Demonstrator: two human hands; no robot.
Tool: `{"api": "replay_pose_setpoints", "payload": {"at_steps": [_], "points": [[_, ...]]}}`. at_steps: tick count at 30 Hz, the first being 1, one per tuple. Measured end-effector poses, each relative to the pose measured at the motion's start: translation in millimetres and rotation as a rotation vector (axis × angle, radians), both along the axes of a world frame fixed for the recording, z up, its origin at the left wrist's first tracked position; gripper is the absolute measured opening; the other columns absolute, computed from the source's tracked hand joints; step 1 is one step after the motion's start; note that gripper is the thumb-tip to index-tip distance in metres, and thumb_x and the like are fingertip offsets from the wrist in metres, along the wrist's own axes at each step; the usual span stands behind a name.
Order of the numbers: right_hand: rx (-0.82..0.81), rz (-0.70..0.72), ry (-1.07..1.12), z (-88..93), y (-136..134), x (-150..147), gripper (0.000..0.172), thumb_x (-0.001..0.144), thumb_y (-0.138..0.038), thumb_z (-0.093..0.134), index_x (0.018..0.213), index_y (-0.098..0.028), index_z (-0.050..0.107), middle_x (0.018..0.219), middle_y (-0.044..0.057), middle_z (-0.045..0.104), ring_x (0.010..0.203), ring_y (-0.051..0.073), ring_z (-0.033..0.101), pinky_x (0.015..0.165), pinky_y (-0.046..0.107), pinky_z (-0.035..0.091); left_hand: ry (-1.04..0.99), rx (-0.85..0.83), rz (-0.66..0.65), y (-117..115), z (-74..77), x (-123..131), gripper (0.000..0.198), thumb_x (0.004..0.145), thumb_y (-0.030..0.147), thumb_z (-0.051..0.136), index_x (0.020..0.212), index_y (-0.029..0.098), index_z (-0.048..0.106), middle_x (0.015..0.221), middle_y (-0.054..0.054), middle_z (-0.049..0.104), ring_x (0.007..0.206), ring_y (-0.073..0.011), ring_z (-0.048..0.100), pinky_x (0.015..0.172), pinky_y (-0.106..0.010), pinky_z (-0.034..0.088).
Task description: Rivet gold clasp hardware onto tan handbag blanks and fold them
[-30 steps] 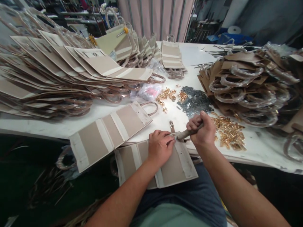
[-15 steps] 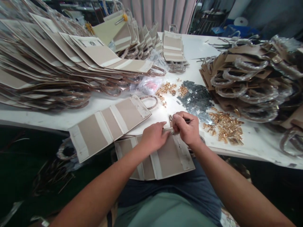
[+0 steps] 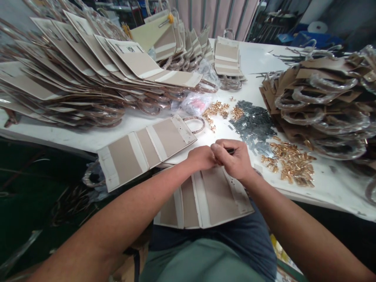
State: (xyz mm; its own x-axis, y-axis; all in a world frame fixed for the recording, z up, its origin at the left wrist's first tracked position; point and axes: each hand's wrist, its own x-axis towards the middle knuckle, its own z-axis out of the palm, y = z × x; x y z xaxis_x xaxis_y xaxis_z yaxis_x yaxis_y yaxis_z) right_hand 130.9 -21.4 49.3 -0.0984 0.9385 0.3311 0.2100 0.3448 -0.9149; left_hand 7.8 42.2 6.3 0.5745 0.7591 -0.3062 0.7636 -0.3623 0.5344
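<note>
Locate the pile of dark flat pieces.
In the head view, the dark pile lies right of centre on the table, beyond the right hand, with the brown stack just to its right.

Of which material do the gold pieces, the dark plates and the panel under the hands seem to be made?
Gold pieces: probably metal, polished; they glint brightly.
Dark plates: thin metal or plastic, I cannot tell; flat, grey, partly shiny.
Panel: likely stiff board, matt beige; flat sections, no gloss.

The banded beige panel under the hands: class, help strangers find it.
Find the white table. At its near edge, a flat beige panel with pale bands lies over dark trousers. Unlike the similar panel leftward, it has the left hand and right hand over it.
</note>
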Motion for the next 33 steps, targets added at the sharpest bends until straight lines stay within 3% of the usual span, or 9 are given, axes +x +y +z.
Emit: {"api": "replay_pose_setpoints", "payload": {"at_steps": [2,5,9,14,19,24,28,33], "points": [[0.007,0.062,-0.077,-2.7,1.4,-0.8,0.052,0.099,-0.041,0.062,0.053,-0.021,0.045,0.054,-0.004,0.044,0.052,0.01,0.038,0.053,0.029,0.029,0.014,-0.005,-0.018,-0.5,0.2,-0.5,0.035,0.094,0.052,0.064,0.106,0.023,0.078,0.117,-0.009,0.076,0.106,-0.0307,0.069,0.086,-0.037,0.052],[0.0,0.067,-0.096,-9.5,2.2,5.5,0.051,0.099,-0.037,0.06,0.053,-0.02,0.046,0.054,-0.004,0.044,0.052,0.01,0.039,0.053,0.029,0.03,0.078,-0.001,0.009,-2.2,-0.3,-2.4,0.039,0.095,0.053,0.059,0.099,0.02,0.078,0.106,-0.012,0.078,0.098,-0.029,0.07,0.081,-0.036,0.052],[-0.035,-0.043,0.107,-7.6,2.6,17.3,0.051,0.099,-0.037,0.063,0.052,-0.022,0.049,0.05,-0.002,0.048,0.047,0.012,0.044,0.049,0.03,0.034,0.1,0.003,0.06,-4.8,-1.5,-4.8,0.04,0.092,0.056,0.058,0.089,0.022,0.079,0.094,-0.01,0.078,0.088,-0.0277,0.071,0.072,-0.035,0.049],[0.126,-0.179,0.384,-2.0,2.1,17.0,0.048,0.093,-0.041,0.069,0.054,-0.024,0.048,0.048,-0.004,0.044,0.04,0.012,0.041,0.041,0.029,0.035,0.094,0.028,0.081,-3.6,-5.4,-4.5,0.039,0.087,0.061,0.06,0.087,0.028,0.08,0.094,-0.006,0.079,0.089,-0.0276,0.071,0.068,-0.033,0.046],[-0.012,-0.157,0.297,-16.0,0.2,12.9,0.048,0.095,-0.04,0.068,0.054,-0.024,0.049,0.048,-0.004,0.045,0.041,0.012,0.042,0.042,0.028,0.035,0.105,0.004,0.073,-2.5,-4.6,-3.8,0.04,0.089,0.059,0.057,0.082,0.027,0.08,0.088,-0.005,0.079,0.081,-0.0256,0.07,0.062,-0.033,0.041],[0.107,-0.17,0.352,-14.4,1.4,20.6,0.048,0.096,-0.041,0.068,0.056,-0.024,0.047,0.051,-0.005,0.045,0.043,0.012,0.042,0.043,0.028,0.036,0.101,0.013,0.09,-2.0,-2.7,-3.0,0.037,0.087,0.059,0.06,0.084,0.028,0.08,0.088,-0.004,0.078,0.081,-0.0246,0.069,0.061,-0.032,0.038],[0.031,-0.188,0.332,-16.3,4.3,24.3,0.048,0.094,-0.04,0.069,0.055,-0.024,0.046,0.049,-0.005,0.044,0.041,0.011,0.04,0.041,0.028,0.032,0.124,-0.013,0.097,-1.5,-1.3,-2.0,0.041,0.088,0.062,0.06,0.084,0.027,0.08,0.086,-0.005,0.078,0.079,-0.0248,0.069,0.061,-0.033,0.037],[0.049,-0.279,0.34,-11.9,1.1,26.6,0.045,0.094,-0.044,0.064,0.057,-0.026,0.046,0.05,-0.003,0.044,0.042,0.013,0.041,0.043,0.031,0.035,0.105,0.016,0.082,0.6,-4.6,-1.4,0.037,0.089,0.059,0.062,0.085,0.028,0.081,0.088,-0.004,0.078,0.08,-0.0243,0.069,0.062,-0.032,0.039]]}}
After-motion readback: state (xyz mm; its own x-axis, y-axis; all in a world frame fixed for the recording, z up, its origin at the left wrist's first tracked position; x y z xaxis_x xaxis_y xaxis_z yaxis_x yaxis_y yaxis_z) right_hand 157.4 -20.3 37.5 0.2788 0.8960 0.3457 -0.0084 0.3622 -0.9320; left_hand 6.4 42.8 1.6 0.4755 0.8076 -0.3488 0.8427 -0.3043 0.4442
